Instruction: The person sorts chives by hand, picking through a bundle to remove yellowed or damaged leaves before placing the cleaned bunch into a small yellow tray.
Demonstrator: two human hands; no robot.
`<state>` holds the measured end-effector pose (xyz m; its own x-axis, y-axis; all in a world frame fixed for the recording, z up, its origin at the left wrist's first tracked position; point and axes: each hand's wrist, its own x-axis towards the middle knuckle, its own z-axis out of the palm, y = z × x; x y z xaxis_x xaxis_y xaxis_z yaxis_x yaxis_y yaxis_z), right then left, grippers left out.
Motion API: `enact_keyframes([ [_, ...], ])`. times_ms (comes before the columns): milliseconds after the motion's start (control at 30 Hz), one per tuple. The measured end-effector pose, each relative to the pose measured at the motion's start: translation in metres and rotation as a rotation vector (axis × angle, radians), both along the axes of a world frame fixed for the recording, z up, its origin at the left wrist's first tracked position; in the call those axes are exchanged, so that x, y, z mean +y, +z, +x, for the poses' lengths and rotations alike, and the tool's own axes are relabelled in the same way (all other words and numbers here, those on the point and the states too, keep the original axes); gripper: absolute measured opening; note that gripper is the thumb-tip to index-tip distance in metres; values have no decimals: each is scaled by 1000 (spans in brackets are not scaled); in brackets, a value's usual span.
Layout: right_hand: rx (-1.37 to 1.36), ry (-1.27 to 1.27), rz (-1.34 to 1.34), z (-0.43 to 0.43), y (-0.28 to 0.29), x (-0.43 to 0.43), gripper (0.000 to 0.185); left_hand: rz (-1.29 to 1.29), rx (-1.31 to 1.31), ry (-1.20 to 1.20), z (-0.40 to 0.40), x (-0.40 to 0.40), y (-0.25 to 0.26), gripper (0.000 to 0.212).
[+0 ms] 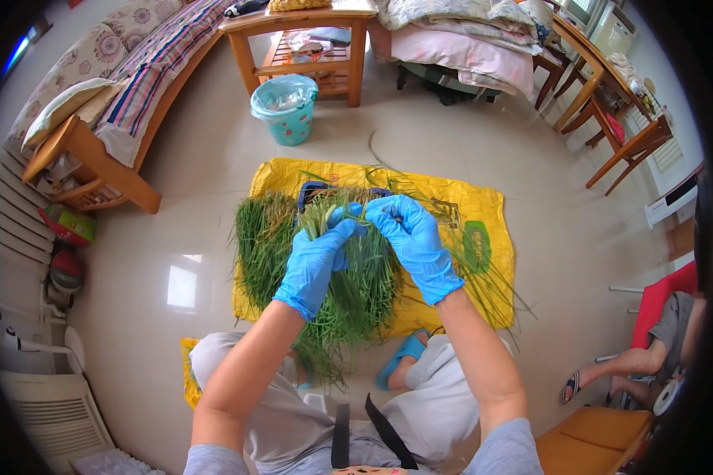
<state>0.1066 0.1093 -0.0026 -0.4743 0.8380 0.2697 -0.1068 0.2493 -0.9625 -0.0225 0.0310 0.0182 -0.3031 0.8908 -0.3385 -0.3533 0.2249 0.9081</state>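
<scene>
Both my hands wear blue disposable gloves. My left hand point(318, 255) is closed around a bunch of long green grass-like stalks point(347, 303), whose pale ends stick up past the fingers and whose leaves hang down. Close on its right, my right hand point(407, 237) pinches at thin stalks near the top of that bunch. Beneath lies a yellow woven sack point(493, 196) spread on the floor. A pile of green stalks point(261, 237) rests on its left part, and loose blades point(487, 285) lie on the right. Behind my hands, a dark blue container point(309, 189) is partly hidden.
A turquoise bin with a liner point(291, 124) stands beyond the sack, before a wooden table point(297, 24). A wooden sofa point(119, 160) is at the left, a wooden chair point(624, 142) at the right. Another person's legs point(615, 368) show at lower right, near a brown seat point(594, 439).
</scene>
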Motion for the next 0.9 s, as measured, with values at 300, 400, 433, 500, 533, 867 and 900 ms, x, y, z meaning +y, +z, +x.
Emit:
enact_keyframes([
  [300, 9, 19, -99, -3, 2, -9, 9, 193, -80, 69, -12, -3, -3, 32],
  [400, 40, -7, -136, -3, 1, -10, 9, 176, -127, 87, -16, -6, 0, 29],
  [433, 71, -24, -174, -2, 1, -10, 9, 176, -127, 88, -18, -7, 0, 29],
  [500, 89, -51, -208, 1, 3, -10, 10, 178, -128, 135, -21, -9, -2, 27],
  [533, 108, -79, -243, 3, 4, -9, 10, 152, -114, 146, -24, -9, -6, 27],
  [867, 166, -291, -316, 35, 15, 19, 12, 227, -96, 398, -70, -19, -2, 25],
  [900, 89, -310, -332, 36, 14, 21, 12, 230, -75, 411, -77, -23, 0, 26],
])
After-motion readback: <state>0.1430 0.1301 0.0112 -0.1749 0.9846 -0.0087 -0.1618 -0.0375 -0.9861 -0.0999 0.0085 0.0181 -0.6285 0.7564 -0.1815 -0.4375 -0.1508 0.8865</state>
